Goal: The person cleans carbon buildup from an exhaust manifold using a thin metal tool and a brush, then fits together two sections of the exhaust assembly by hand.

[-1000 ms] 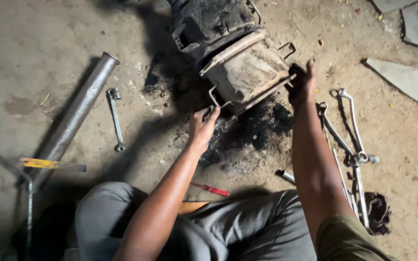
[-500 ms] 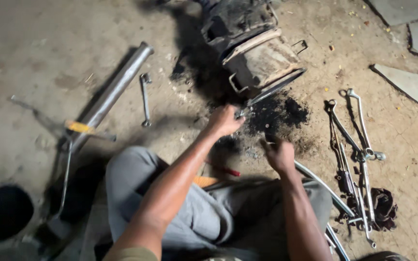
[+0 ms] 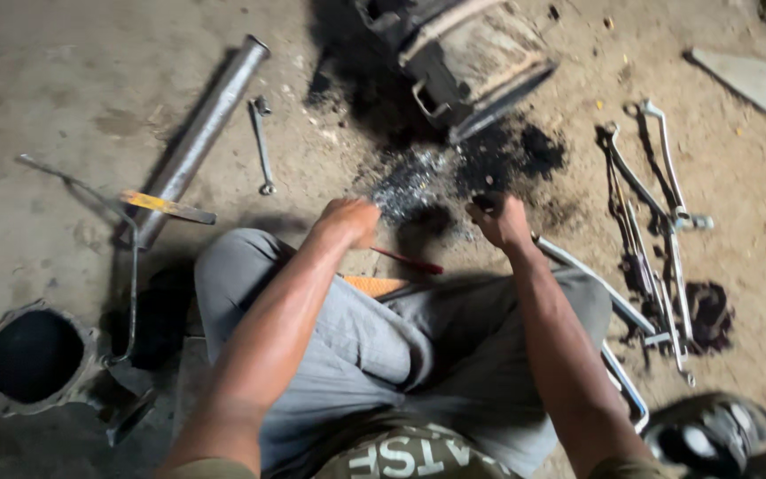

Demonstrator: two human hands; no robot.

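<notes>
The left hand (image 3: 347,220) is closed in a fist, the right hand (image 3: 500,222) pinches a small dark piece (image 3: 483,203); better to hold it low over the oily floor (image 3: 418,177).

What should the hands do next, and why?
Probably the right hand should reach forward again to the greasy metal housing. Both hands, the left hand too, hover over the black oily patch, apart from the housing, holding no tool that shows.
</notes>
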